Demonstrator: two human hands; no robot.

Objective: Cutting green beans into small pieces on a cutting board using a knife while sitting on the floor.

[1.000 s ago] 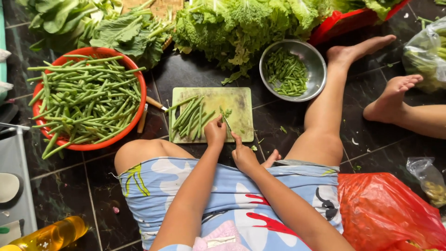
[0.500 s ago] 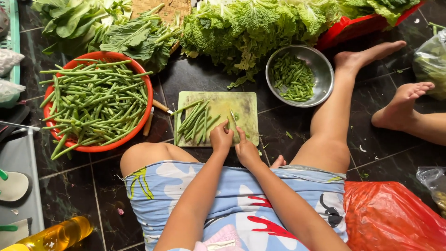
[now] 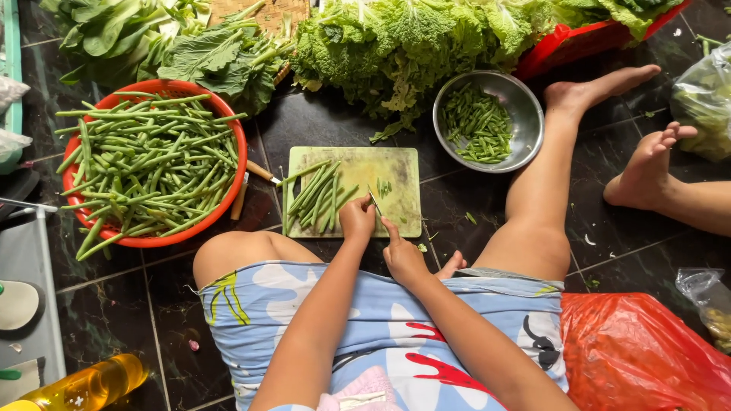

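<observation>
Green beans (image 3: 320, 196) are laid in a bundle on the pale green cutting board (image 3: 358, 164), on the dark tiled floor. The bundle's near end is pinched under the curled fingers of the left hand (image 3: 358, 221). A knife (image 3: 375, 201) is gripped in the closed right hand (image 3: 403, 255), its blade seen beside a few cut pieces (image 3: 385, 186).

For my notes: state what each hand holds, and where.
Left hand pins the beans on the board; right hand appears to grip a knife by its hidden handle.
</observation>
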